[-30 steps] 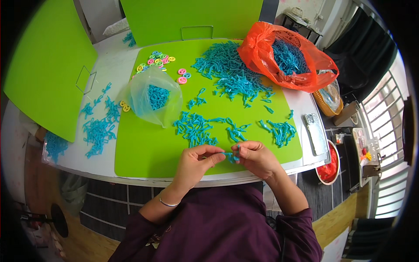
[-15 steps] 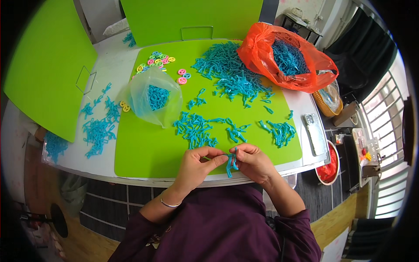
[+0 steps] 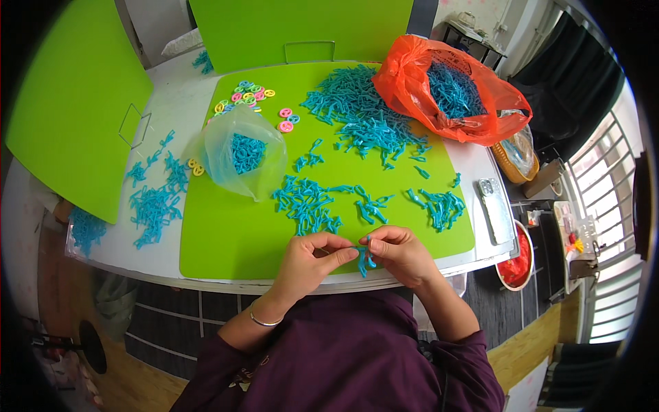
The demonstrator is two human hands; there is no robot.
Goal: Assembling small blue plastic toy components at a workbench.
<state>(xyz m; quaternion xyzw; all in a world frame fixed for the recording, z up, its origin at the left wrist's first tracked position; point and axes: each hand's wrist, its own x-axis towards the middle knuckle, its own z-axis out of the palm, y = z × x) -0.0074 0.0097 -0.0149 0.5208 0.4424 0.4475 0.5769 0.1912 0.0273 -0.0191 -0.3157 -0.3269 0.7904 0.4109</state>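
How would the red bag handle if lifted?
The red bag probably flops: its thin walls crease and sag. It may be heavy low down, given the blue pieces heaped inside. Its open mouth could spill some if tipped.

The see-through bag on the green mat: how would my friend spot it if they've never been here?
Find the bright green mat lying flat on the white table. Look at its left part, just nearer than the little colourful wheel shapes. There sits the bag, cloudy and see-through with blue pieces inside, unlike the bigger red bag at the far right.
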